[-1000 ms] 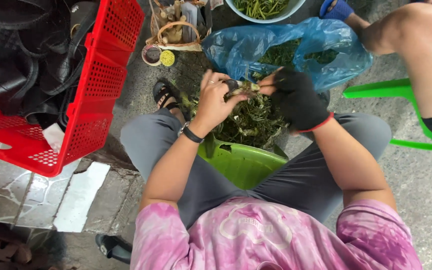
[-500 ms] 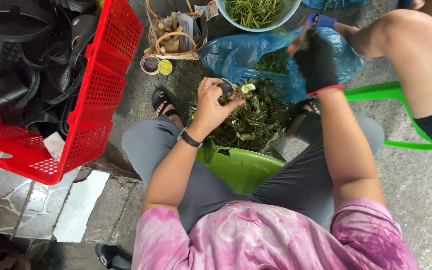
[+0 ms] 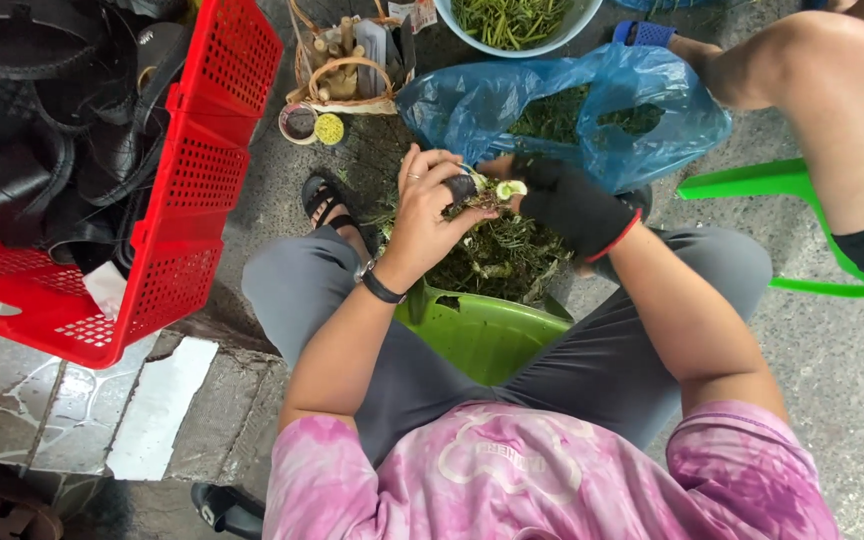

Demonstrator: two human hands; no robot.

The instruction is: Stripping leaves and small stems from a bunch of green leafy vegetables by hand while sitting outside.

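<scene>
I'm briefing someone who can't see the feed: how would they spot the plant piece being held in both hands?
Start at the big blue plastic bag of greens at the top. Just below it, the bare left hand and black-gloved right hand meet over a green basin. The plant piece sits between them, its pale cut end standing out from the dark trimmings below.

Both hands meeting over pile of greens (image 3: pixel 497 255), left hand (image 3: pixel 427 205) left of right hand (image 3: pixel 572 205), stalk (image 3: pixel 492 192) sitting between them. Stool (image 3: pixel 477 330) lying under knees. Bag (image 3: pixel 562 110) lying beyond pile, bowl (image 3: pixel 512 20) behind bag. Crate (image 3: pixel 192 180) standing far left, basket (image 3: pixel 347 70) between crate and bag.
</scene>
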